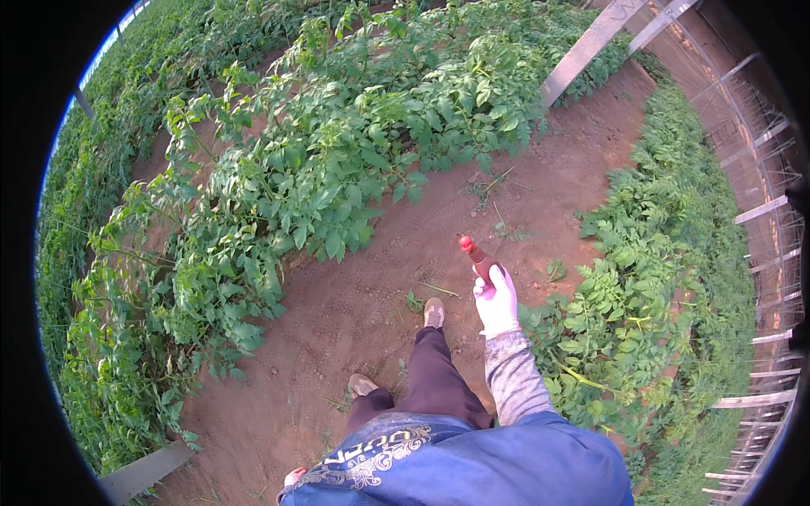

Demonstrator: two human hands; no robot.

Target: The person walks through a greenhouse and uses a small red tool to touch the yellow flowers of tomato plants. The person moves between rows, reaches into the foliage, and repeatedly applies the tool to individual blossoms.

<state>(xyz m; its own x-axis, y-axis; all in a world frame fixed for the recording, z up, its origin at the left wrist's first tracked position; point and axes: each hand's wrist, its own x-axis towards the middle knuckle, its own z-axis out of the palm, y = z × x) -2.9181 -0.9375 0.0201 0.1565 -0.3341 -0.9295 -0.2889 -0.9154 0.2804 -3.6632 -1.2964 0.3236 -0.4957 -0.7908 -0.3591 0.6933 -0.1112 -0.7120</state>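
My right hand (497,303), in a pale glove, is closed around a small dark red-brown bottle (486,262) with a bright red tip (466,243). It holds the bottle tilted in front of me, above the dirt path. Only a small part of my left hand (295,475) shows at the lower left, beside the hem of my blue top; its fingers are mostly hidden. Leafy green plants that look like tomato plants (329,183) grow on the left, and more low plants (607,329) stand close to my right forearm.
A bare dirt path (354,291) runs between the plant rows, with cut stems (441,289) and leaf scraps on it. A pale post (591,50) slants at the upper right, another (149,471) at the lower left. Several poles (759,400) line the far right.
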